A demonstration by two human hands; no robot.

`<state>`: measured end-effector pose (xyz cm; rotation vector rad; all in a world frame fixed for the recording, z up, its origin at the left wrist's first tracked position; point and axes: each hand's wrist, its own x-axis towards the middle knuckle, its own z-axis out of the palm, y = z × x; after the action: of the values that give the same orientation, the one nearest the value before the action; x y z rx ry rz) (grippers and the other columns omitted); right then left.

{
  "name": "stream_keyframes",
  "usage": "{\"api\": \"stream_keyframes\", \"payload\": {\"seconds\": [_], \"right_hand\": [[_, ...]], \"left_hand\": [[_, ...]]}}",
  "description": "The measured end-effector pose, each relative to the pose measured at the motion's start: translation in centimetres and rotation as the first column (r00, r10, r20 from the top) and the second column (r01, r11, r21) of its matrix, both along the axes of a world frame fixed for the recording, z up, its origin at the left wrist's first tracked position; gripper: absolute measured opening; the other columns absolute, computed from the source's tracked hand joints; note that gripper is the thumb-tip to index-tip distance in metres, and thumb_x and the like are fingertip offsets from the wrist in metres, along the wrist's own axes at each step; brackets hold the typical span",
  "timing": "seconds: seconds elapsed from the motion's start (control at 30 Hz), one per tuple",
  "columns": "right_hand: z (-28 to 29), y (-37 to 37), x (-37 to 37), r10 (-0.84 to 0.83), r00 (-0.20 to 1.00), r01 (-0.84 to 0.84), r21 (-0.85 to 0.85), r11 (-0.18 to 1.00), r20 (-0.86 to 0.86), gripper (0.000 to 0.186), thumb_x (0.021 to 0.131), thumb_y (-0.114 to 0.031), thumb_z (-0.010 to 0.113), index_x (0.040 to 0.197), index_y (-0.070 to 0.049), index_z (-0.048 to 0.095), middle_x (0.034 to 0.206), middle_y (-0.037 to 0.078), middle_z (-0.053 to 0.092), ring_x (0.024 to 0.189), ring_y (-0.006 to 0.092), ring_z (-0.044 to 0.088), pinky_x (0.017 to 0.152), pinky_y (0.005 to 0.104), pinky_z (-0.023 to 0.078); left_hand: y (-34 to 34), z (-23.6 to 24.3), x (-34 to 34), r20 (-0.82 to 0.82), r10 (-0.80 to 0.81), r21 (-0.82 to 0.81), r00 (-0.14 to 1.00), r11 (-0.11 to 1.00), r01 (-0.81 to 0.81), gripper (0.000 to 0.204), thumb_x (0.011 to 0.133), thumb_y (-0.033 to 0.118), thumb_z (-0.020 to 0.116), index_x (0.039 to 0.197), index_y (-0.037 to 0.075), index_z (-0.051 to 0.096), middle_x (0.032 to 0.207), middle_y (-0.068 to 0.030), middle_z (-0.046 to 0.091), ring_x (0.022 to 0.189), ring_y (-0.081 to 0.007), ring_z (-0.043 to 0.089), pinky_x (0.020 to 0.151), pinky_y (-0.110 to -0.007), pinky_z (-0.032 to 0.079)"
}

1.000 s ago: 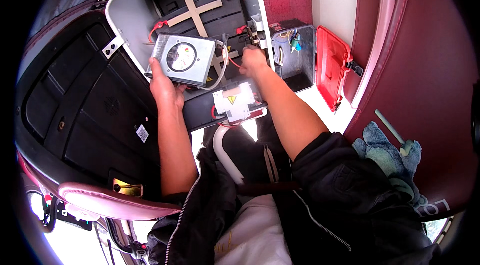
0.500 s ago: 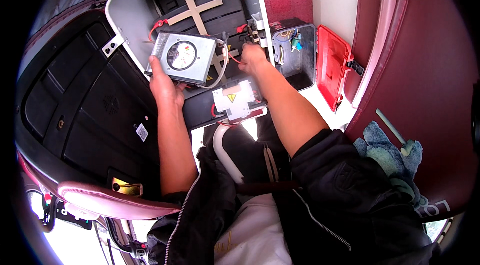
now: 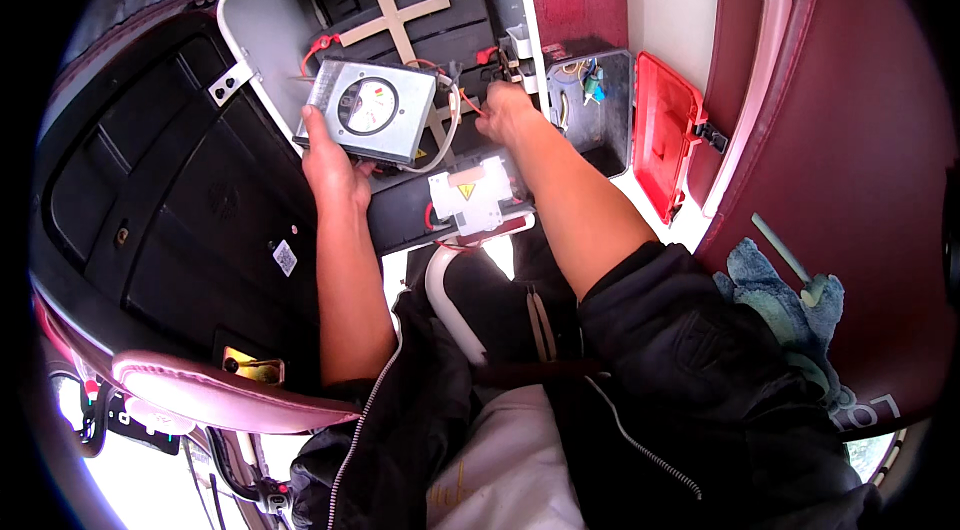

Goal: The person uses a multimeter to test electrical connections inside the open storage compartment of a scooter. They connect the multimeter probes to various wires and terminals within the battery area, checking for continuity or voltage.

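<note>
Near a yellow triangle label (image 3: 466, 192), left hand (image 3: 335, 170) grips dial meter (image 3: 368, 110), right hand (image 3: 508, 114) apparently pinches red lead (image 3: 471, 104).

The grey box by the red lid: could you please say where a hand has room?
Inside the grey box, below the blue plug and left of the red lid, seems free. Crowded: between the meter and right hand, around the white cable.

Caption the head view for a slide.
Left hand holding a silver dial meter, right hand at a red wire inside the open grey box.
</note>
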<state>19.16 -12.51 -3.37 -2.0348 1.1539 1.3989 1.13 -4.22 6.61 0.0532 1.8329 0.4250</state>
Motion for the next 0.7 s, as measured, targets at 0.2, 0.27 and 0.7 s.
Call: {"api": "stream_keyframes", "payload": {"seconds": [0.2,0.27,0.7], "right_hand": [[-0.3,-2.3,0.5,0.278,0.961,-0.272,0.207,0.940,0.000,0.024,0.088,-0.015,0.042,0.105,-0.001,0.053,0.084,0.016,0.051,0.064,0.0268,0.048,0.060,0.0475,0.048],[0.3,-2.5,0.4,0.267,0.962,-0.249,0.227,0.942,-0.052,0.016,0.091,-0.019,0.044,0.099,-0.009,0.053,0.072,0.006,0.041,0.058,0.0184,0.038,0.052,0.0368,0.037],[5.0,0.1,0.1,0.754,0.656,-0.724,0.299,0.622,0.020,0.040,0.084,-0.019,0.062,0.119,0.000,0.054,0.107,0.019,0.061,0.089,0.0317,0.065,0.064,0.0396,0.057]], "left_hand": [[-0.1,-0.5,-0.4,0.037,0.011,-0.001,0.999,1.000,-0.011,0.062,0.090,0.057,0.047,0.122,0.004,0.048,0.109,-0.0109,0.059,0.093,-0.0250,0.059,0.074,-0.047,0.042],[-0.2,-0.4,-0.5,0.018,0.007,-0.013,1.000,1.000,-0.006,0.064,0.089,0.058,0.047,0.124,0.005,0.048,0.115,-0.0128,0.057,0.099,-0.0279,0.058,0.081,-0.051,0.043],[-0.2,-0.5,-0.4,0.003,0.026,-0.015,1.000,1.000,-0.026,0.066,0.089,0.058,0.049,0.125,0.003,0.046,0.116,-0.0133,0.057,0.104,-0.0292,0.056,0.086,-0.055,0.040]]}}
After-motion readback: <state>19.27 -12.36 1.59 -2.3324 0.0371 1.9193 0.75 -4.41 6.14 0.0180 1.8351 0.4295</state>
